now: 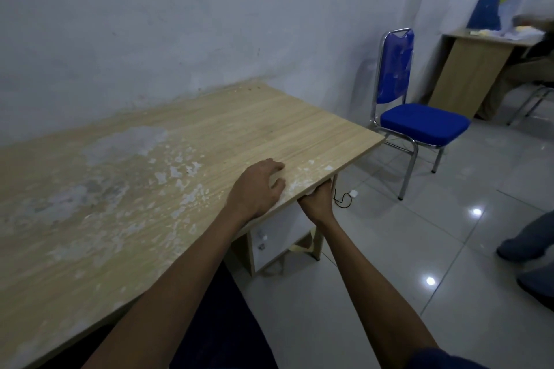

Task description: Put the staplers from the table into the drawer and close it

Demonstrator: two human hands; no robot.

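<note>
No stapler shows anywhere on the worn wooden table point(209, 135). My left hand point(257, 189) lies palm down on the tabletop near its front right edge, fingers slightly apart and holding nothing. My right hand point(319, 204) is just below that edge, its fingers tucked up under the tabletop against the top of the white drawer front point(284, 231). The fingertips are hidden by the table edge. The drawer front sits back under the tabletop, and its inside is not visible.
A blue padded chair point(419, 123) with a chrome frame stands right of the table's far corner. A second desk point(473, 69) with papers is at the back right. A black cable point(344, 199) lies on the tiled floor. Another person's legs point(527, 243) reach in from the right.
</note>
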